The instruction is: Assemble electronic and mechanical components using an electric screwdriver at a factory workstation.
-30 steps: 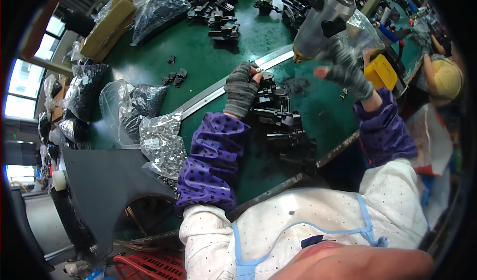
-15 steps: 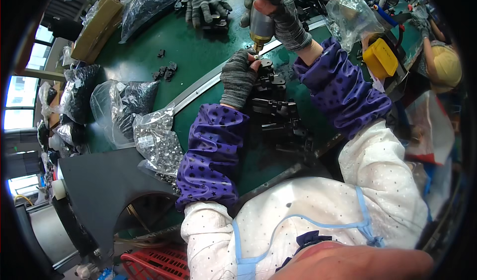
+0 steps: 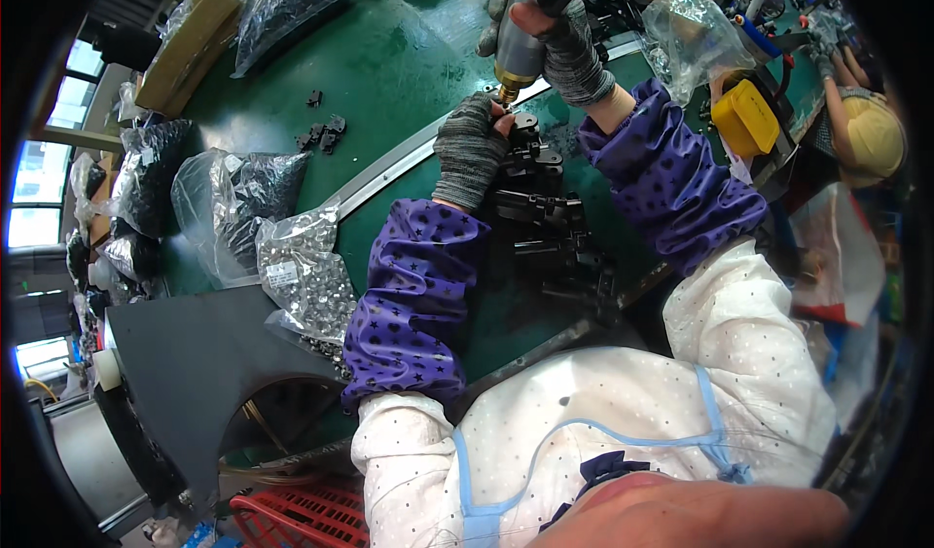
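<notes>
My right hand [image 3: 574,56], in a grey striped glove with bare fingertips, grips a silver cylindrical power screwdriver [image 3: 520,54] from above. Its brass-coloured nose [image 3: 510,83] points down at the fingertips of my left hand [image 3: 469,149]. That hand, gloved the same way, has thumb and finger closed in a pinch right under the driver's tip. What sits between them is too small and covered to name. Beside it, a row of black hinge-like parts [image 3: 540,204] runs toward me along the green table [image 3: 389,91].
A metal strip [image 3: 389,166] crosses the table. To the left lie a clear bag of small silver pieces [image 3: 306,271], bags of black parts [image 3: 268,183] and several loose black pieces [image 3: 321,134]. A yellow container [image 3: 744,117] and another person [image 3: 861,129] are at right.
Another person's gloved hand at the far side, with the black parts by it, has gone from view. The driver's tip has shifted slightly and now meets my left fingertips.
</notes>
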`<state>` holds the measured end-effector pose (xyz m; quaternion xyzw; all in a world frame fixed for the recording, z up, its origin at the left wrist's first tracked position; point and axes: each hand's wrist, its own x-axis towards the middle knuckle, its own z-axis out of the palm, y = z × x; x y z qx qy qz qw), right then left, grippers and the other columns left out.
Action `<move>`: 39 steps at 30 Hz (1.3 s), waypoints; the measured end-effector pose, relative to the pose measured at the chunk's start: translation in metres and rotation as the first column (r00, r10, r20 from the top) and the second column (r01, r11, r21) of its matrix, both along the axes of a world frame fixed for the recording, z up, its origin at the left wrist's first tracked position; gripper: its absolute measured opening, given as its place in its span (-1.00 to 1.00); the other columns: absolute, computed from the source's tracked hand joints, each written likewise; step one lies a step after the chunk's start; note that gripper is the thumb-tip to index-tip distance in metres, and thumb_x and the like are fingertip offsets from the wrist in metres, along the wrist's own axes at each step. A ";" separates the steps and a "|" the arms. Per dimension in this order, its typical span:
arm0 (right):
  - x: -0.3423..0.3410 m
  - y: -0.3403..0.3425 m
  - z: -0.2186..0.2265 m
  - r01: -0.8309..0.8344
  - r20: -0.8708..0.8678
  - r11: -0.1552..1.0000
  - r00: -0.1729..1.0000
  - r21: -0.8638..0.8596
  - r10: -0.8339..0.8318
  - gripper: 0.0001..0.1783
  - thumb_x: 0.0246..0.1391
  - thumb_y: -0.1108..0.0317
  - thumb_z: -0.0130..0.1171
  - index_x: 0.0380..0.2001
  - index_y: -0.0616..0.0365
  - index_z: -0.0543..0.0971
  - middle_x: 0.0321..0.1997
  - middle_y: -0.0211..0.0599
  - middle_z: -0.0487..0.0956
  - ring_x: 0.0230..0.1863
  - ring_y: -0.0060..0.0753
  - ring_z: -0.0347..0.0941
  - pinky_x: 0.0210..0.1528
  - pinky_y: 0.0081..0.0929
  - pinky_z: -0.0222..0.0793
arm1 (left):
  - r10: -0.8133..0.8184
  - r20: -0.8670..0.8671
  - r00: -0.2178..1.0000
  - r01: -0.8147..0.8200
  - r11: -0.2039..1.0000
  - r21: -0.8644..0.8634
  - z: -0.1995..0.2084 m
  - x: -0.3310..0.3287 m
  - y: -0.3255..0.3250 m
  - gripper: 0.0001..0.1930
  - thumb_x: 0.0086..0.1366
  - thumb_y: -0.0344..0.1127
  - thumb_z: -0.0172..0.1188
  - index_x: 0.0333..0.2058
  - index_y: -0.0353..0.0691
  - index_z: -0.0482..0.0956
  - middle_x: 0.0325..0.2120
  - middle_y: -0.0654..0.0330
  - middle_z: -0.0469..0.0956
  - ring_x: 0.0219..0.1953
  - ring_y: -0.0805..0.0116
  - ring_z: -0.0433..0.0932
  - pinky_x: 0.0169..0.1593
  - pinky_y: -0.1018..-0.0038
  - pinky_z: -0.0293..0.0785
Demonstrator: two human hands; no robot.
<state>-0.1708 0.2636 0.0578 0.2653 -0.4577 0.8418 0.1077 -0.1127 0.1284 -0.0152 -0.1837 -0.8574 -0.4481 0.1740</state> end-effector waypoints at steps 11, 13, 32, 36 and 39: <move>-0.001 0.013 -0.005 0.129 -0.046 0.985 0.991 0.116 -0.124 -0.53 -0.07 0.45 0.19 -0.05 0.12 0.31 -0.37 -0.44 0.40 -0.39 -0.57 0.37 -0.43 -0.53 0.35 | -0.015 0.023 1.000 0.014 1.000 0.011 0.008 0.003 0.005 -0.84 0.02 -0.32 0.22 -0.49 -0.23 0.44 -0.58 0.11 0.47 -0.52 0.22 0.48 -0.40 0.41 0.38; -0.024 0.029 -0.034 0.200 -0.045 0.967 0.980 0.156 -0.195 -0.52 -0.07 0.46 0.18 -0.04 0.12 0.30 -0.37 -0.42 0.41 -0.38 -0.54 0.39 -0.43 -0.51 0.37 | -0.032 0.034 0.999 0.031 0.999 0.029 0.010 0.003 0.011 -0.84 0.03 -0.32 0.22 -0.49 -0.23 0.44 -0.58 0.11 0.46 -0.52 0.23 0.48 -0.40 0.41 0.38; -0.021 -0.004 0.023 -0.407 0.216 0.840 0.911 0.358 0.350 -0.47 -0.24 0.16 0.21 -0.21 0.21 0.33 -0.39 -0.24 0.43 -0.52 -0.26 0.51 -0.45 -0.34 0.50 | 0.032 -0.095 0.995 -0.037 0.998 -0.049 0.002 0.002 0.007 -0.79 -0.05 -0.34 0.29 -0.50 -0.21 0.41 -0.61 0.12 0.48 -0.53 0.19 0.51 -0.43 0.39 0.41; -0.027 0.006 0.001 -0.428 0.167 0.880 0.901 0.208 0.399 -0.38 -0.15 0.01 0.18 -0.10 0.17 0.28 -0.27 -0.22 0.41 -0.44 -0.26 0.51 -0.39 -0.31 0.50 | -0.046 -0.105 0.993 0.045 0.999 -0.005 -0.001 -0.001 0.006 -0.78 -0.08 -0.32 0.27 -0.47 -0.19 0.43 -0.56 0.10 0.48 -0.48 0.09 0.49 -0.41 0.31 0.40; -0.001 -0.006 0.024 -0.325 0.171 0.930 0.940 0.173 0.297 -0.42 -0.22 0.29 0.27 -0.09 0.09 0.26 -0.35 -0.24 0.42 -0.44 -0.24 0.48 -0.47 -0.28 0.49 | 0.013 -0.195 0.981 -0.023 0.998 -0.051 0.000 -0.003 -0.003 -0.77 -0.09 -0.34 0.28 -0.46 -0.21 0.43 -0.52 0.11 0.49 -0.46 0.10 0.49 -0.38 0.34 0.40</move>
